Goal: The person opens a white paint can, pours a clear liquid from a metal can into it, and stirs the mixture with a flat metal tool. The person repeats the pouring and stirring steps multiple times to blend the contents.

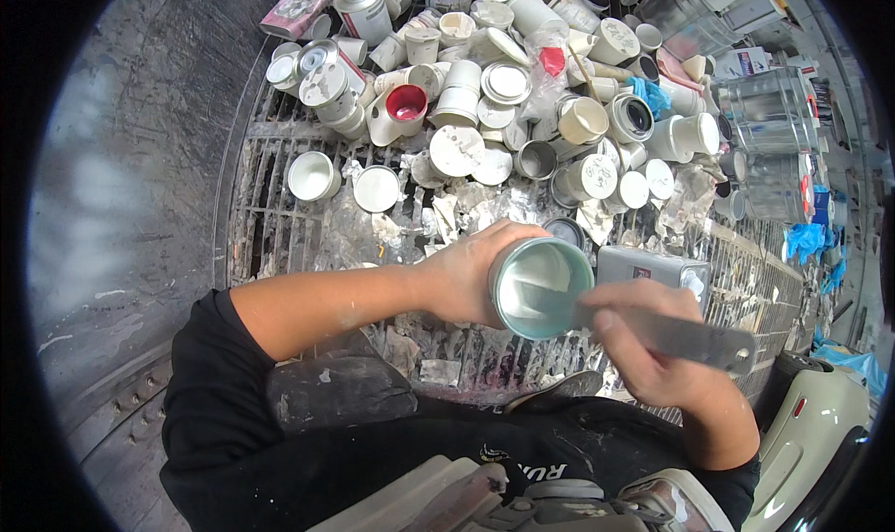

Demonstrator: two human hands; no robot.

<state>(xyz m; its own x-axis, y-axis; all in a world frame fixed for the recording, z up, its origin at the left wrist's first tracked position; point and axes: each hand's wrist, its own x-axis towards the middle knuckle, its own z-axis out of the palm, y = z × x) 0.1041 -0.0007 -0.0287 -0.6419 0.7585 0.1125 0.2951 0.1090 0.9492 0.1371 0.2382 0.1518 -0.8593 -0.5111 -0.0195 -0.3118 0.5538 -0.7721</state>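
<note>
My left hand [471, 276] is wrapped round the side of a pale green cup [585, 276] and tilts its mouth up towards me. A glossy whitish coating, like paint, lies over the inside and bottom of the cup. In my right hand [653, 336] is a flat grey metal stirring blade [695, 338] with a hole at its outer end. My fingers pinch it near the cup's right rim; its inner end is hidden by my fingers and the rim. Just beyond the cup sits a round grey lid [565, 232], and a rectangular metal can [643, 265] stands behind my right hand.
Used cups, tubs and cans crowd the stained floor grating [280, 243] ahead, among them a red-lined cup [406, 104]. A dark scuffed wall [140, 159] rises at the left. Clear containers [769, 112] line the right, with blue gloves [806, 241] near them.
</note>
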